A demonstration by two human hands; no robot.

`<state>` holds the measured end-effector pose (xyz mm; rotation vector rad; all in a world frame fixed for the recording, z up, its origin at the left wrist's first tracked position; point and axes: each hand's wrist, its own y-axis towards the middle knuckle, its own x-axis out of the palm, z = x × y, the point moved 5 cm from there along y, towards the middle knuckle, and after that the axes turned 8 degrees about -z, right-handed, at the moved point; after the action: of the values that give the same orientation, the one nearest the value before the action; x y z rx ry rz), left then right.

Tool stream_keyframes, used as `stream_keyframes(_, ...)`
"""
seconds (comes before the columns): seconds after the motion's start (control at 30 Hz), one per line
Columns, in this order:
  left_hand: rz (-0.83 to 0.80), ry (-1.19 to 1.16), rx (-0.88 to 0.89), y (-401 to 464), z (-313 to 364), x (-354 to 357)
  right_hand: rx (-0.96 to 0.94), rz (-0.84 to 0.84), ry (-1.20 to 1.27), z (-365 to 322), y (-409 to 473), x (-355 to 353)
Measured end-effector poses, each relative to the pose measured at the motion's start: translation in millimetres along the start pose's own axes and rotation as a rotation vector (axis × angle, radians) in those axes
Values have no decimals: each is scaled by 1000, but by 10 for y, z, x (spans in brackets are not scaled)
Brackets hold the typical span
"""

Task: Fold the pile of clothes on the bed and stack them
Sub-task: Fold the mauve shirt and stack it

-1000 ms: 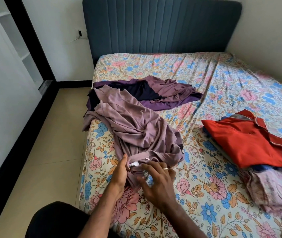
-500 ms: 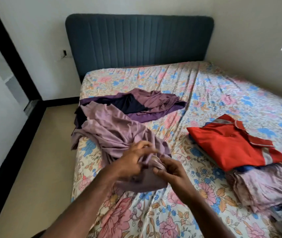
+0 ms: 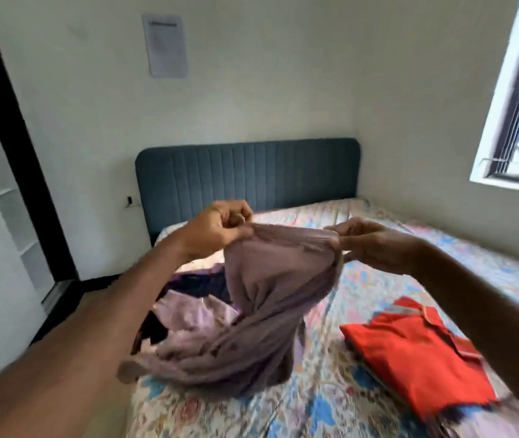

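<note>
While both hands are pinching one edge of the mauve garment (image 3: 270, 298), left hand (image 3: 217, 229) and right hand (image 3: 375, 245) are holding it up; its tail is trailing below them on the bed (image 3: 330, 403), beside the red folded stack (image 3: 416, 355); shaking it flat probably comes next

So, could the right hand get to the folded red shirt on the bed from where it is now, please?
Probably not yet: the right hand is pinching the mauve garment with the left hand. Once freed, the red shirt lies uncovered just below it.
</note>
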<state>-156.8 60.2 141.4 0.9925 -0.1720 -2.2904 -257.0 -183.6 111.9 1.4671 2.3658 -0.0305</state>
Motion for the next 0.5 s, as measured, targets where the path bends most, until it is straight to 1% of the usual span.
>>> stream_keyframes(0.03, -40, 162, -56, 18, -35, -104, 21, 24, -30, -28, 99, -78)
stream_keyframes(0.07, -76, 262, -110, 20, -43, -205, 13, 33, -31, -63, 200, -113)
stream_keyframes(0.1, -124, 292, -160, 6, -42, -316, -21, 26, -9, -113, 316, -116)
stream_keyframes(0.2, -332, 223, -354, -163, -20, -527, -145, 18, 144, -298, 600, -52)
stream_keyframes(0.3, -418, 195, -473, -394, 7, -656, -264, 16, 151, -704, 732, -112)
stream_keyframes(0.37, -395, 197, -495, -498, 64, -796, -284, -3, 50, -996, 758, -174)
stream_keyframes(0.4, -350, 228, -483, -519, 99, -924, -276, -17, -34, -1135, 778, -206)
stream_keyframes(0.47, -197, 415, -430, -487, 192, -1273, -225, -38, -271, -1336, 805, -286)
stream_keyframes(0.5, -52, 542, -409, -446, 284, -1501, -180, -34, -413, -1399, 838, -330)
